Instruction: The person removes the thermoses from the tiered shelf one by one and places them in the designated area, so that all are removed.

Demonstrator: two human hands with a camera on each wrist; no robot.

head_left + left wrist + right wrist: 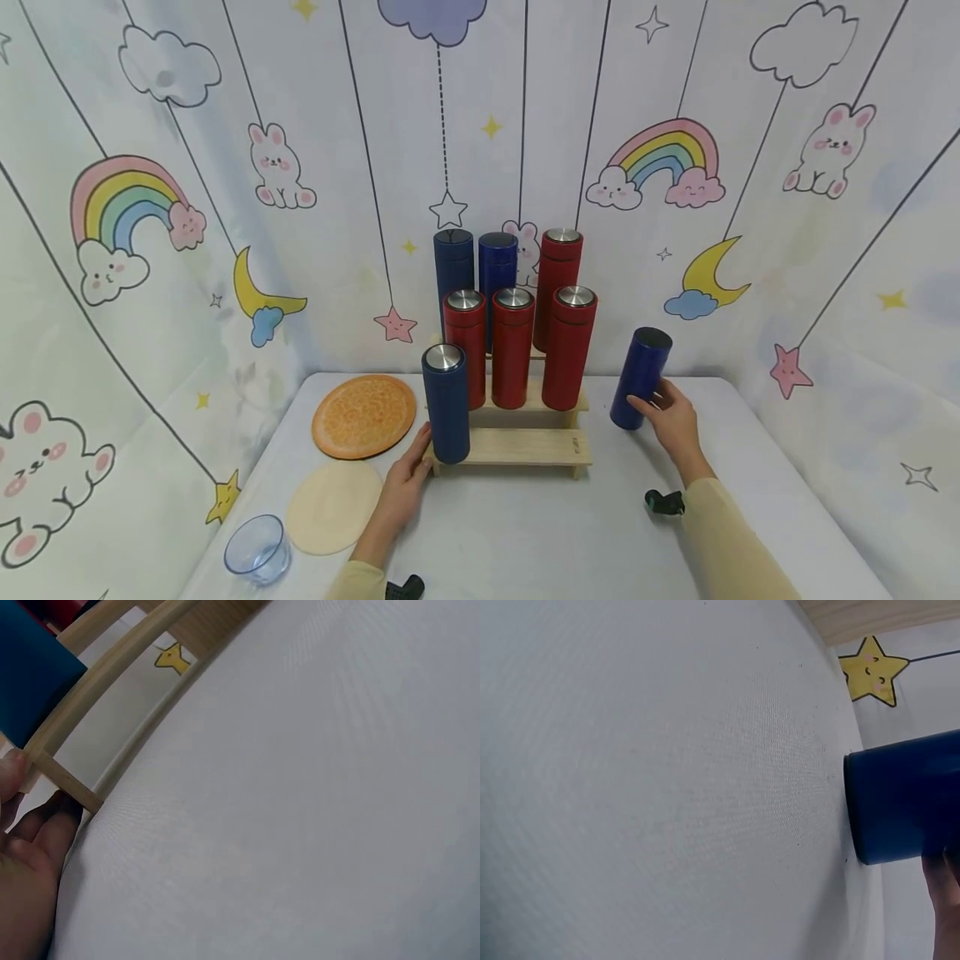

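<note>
My right hand [675, 423] holds a blue thermos [640, 375] low on its body, right of a stepped wooden rack [525, 447]. The right wrist view shows the base of this thermos [900, 801] at the white surface; whether it touches is unclear. At the rack's left end, my left hand [402, 490] grips the lowest step, thumb above and fingers below in the left wrist view. A dark blue thermos [447, 412] stands on that step's left end. Three red thermoses [512, 354] with silver lids fill the middle step. Two blue thermoses [498, 267] and a red one [559, 267] stand behind.
Left of the rack lie a round orange-brown mat [364, 415] and a round pale board [335, 507]. A clear bluish glass bowl [257, 552] sits at the table's left edge. A patterned curtain [337, 167] rises behind the white table [540, 525].
</note>
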